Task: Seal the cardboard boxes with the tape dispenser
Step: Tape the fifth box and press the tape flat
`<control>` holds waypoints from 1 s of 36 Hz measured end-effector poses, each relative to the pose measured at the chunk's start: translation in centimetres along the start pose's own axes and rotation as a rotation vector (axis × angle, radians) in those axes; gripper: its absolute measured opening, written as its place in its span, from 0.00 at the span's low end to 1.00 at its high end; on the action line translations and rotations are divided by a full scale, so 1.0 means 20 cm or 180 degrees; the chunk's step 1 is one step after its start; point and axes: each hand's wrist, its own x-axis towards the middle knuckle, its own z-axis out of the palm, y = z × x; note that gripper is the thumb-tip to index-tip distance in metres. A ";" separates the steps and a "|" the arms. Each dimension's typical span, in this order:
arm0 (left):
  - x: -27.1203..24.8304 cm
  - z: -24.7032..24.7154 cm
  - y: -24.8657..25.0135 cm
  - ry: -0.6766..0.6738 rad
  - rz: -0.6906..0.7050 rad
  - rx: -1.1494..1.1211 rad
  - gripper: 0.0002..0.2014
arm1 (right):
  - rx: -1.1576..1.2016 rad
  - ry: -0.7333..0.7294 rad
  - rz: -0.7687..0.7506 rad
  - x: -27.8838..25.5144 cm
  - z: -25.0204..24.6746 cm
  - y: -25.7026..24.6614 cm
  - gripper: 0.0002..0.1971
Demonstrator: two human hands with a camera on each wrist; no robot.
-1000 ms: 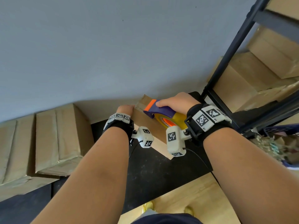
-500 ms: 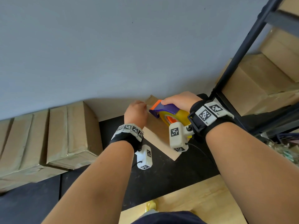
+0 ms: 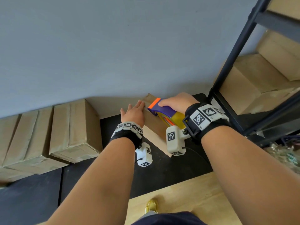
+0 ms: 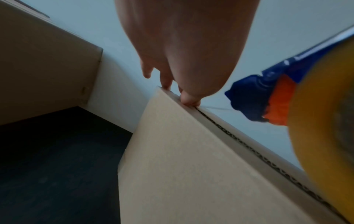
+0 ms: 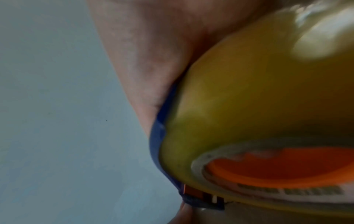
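Note:
A small cardboard box (image 3: 155, 127) stands on the black mat in front of me, its near side filling the left wrist view (image 4: 182, 166). My left hand (image 3: 134, 112) lies flat with straight fingers on the box's top left edge, fingertips (image 4: 189, 100) pressing at the far corner. My right hand (image 3: 177, 102) grips the purple and orange tape dispenser (image 3: 160, 109) with its yellow tape roll (image 5: 258, 106) and holds it on the box top. The dispenser's nose (image 4: 254, 100) sits just right of my left fingertips, with a thin strand of tape running toward them.
Taped cardboard boxes (image 3: 71, 130) lie on the floor to the left against the grey wall. A black metal shelf frame (image 3: 230, 57) with more boxes (image 3: 253, 82) stands on the right. A wooden board (image 3: 186, 197) and a yellow shoe (image 3: 151, 205) are below me.
My left hand has gone from gripping the box's left side to lying flat with straight fingers on its top edge. The dispenser stays near the far end of the box.

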 end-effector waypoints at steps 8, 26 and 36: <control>-0.02 -0.03 0.07 -0.0204 -0.0229 -0.0040 0.41 | 0.0018 0.0023 0.0044 -0.13 -0.10 0.20 0.17; -0.01 0.01 0.07 -0.0214 -0.0223 0.0050 0.39 | 0.0107 -0.0036 0.0361 -0.21 -0.04 0.41 0.18; -0.12 0.06 0.07 0.0865 0.0331 -0.0069 0.29 | 0.0143 -0.0016 0.0294 -0.20 -0.06 0.43 0.17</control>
